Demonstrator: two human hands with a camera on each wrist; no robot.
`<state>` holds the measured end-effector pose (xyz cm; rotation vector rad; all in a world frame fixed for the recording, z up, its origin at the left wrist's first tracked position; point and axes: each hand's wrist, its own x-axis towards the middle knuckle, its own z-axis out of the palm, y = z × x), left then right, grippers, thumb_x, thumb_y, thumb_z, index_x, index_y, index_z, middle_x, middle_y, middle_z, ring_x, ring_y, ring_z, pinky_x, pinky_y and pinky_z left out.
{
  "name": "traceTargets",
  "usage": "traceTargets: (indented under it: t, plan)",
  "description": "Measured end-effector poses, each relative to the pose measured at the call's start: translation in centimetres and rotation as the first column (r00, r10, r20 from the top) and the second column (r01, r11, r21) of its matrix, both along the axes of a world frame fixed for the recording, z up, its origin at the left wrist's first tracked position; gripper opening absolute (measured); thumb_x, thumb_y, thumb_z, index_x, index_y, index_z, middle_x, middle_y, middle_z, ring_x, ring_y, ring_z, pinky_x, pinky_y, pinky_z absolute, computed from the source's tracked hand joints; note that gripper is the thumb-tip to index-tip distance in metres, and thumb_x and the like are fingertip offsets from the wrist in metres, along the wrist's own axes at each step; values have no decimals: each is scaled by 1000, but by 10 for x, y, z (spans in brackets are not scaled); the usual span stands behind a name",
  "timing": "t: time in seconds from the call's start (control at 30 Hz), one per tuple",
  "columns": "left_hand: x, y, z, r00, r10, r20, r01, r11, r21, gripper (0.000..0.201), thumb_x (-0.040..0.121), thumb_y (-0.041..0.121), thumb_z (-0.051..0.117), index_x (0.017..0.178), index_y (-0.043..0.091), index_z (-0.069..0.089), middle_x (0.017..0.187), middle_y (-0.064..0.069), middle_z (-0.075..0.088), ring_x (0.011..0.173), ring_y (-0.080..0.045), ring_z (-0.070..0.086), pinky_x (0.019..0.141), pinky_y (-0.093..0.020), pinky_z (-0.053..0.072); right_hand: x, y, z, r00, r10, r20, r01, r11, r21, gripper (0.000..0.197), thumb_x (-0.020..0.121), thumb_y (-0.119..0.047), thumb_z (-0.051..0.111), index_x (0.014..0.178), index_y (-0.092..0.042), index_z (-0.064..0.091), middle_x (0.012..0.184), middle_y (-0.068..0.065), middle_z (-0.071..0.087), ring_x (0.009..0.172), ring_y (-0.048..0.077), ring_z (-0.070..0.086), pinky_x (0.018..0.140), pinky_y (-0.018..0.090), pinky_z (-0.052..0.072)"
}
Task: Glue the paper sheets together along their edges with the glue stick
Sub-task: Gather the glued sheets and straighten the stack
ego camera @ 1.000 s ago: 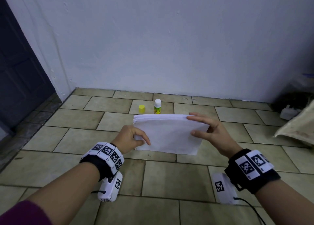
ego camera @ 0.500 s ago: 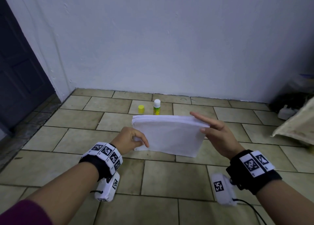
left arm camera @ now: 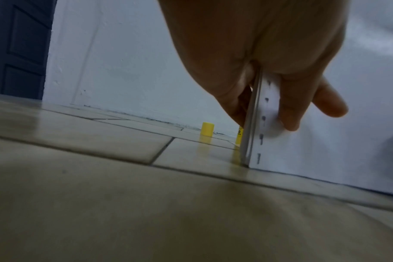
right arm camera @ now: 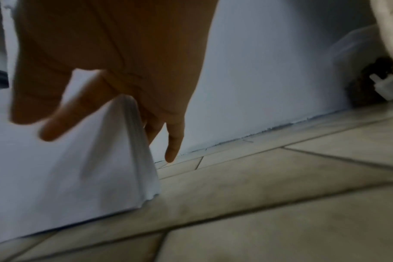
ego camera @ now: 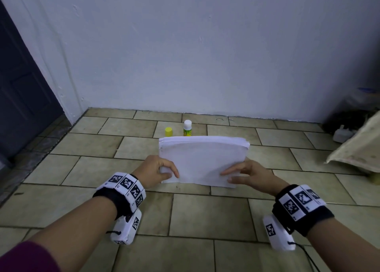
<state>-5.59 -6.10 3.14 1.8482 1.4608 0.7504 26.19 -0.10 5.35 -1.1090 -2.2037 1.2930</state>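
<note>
A pale wall [ego camera: 205, 56] fills the far side of the scene, with a dark door [ego camera: 22, 86] at the far left, and a beige tiled floor [ego camera: 205, 214] runs from it toward the near edge. At the far right a cream sack-like bundle [ego camera: 357, 146] lies on the tiles, with a small white plug [ego camera: 342, 135] just left of it.

In the middle the stack of paper sheets [ego camera: 203, 158] stands on its long lower edge on the floor, held nearly upright and leaning slightly away. The left hand [ego camera: 155, 172] grips its left edge, thumb on the near face and fingers [left arm camera: 240, 104] curled round behind; a row of small dark marks runs down the sheet beside that edge. The right hand [ego camera: 249, 174] holds the lower right corner, thumb and forefinger laid across the near face and the other fingers [right arm camera: 173, 141] behind, though the blur in the right wrist view leaves the firmness of that grip unclear.

Just beyond the stack's top edge the glue stick [ego camera: 187, 128] stands upright, uncapped with its white tip showing, and its yellow cap [ego camera: 168, 131] stands just to its left, apart from it.
</note>
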Motion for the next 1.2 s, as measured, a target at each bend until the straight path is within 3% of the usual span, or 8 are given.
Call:
traceTargets:
  t: [0.1,0.3,0.53,0.7,0.83,0.93,1.03,1.2]
  plan:
    - [1,-1,0,997,-19,-80,19,1000,-11,64,82,-3,65,65,58,64,96,3,67,94,-12,60,80,-16,49,-5,0,-7,998,-53,42,46,987,154,33,87,-6,65,100,-35,70,124,-3,53,112,9,51,90,11,41]
    - [1,1,-1,991,-61,-117,54,997,-57,66,78,-3,64,73,62,59,96,17,59,92,-10,54,73,-16,41,-11,-4,-4,989,-116,97,100,982,158,39,92,4,52,93,-30,70,110,-10,52,104,14,52,83,9,43]
    - [0,3,-1,978,-34,206,126,884,-450,71,56,13,79,113,42,49,126,-6,52,115,-25,56,94,-37,51,-10,-10,4,975,-220,21,218,941,-257,35,93,7,40,91,-12,69,100,-1,60,79,9,54,58,9,40]
    - [-3,5,-12,967,24,254,124,825,-551,90,41,20,83,120,36,45,133,-9,49,122,-25,52,102,-42,46,-8,-17,-12,964,-250,88,265,911,-315,34,91,4,39,90,-15,68,102,5,57,82,20,49,66,25,37]
    - [1,1,-9,980,8,198,77,904,-420,69,59,-3,79,109,36,50,124,-6,52,112,-24,58,91,-39,53,-10,-20,-12,977,-212,30,214,965,-149,27,93,0,48,87,-18,66,104,-2,60,89,13,55,68,15,43]
    - [3,0,-1,977,83,197,-68,995,-79,60,63,-15,71,84,41,60,113,2,49,103,-18,56,80,-22,54,-10,-20,-8,968,-228,-101,240,962,128,31,90,3,56,76,-22,68,87,-5,58,78,4,54,64,11,40]
    - [4,1,6,985,77,154,-100,984,148,68,64,-15,75,77,51,66,114,13,45,109,2,50,85,-7,45,-8,-16,-5,973,-186,-139,224,912,345,32,83,9,63,74,-20,74,80,-12,62,75,0,56,67,7,41]
    - [3,0,4,993,30,112,-50,982,184,65,64,-8,82,73,55,70,125,21,42,113,23,37,92,1,34,-3,-13,-5,987,-133,-94,157,922,353,28,77,3,73,76,-25,77,85,-26,67,85,-6,59,75,4,40]
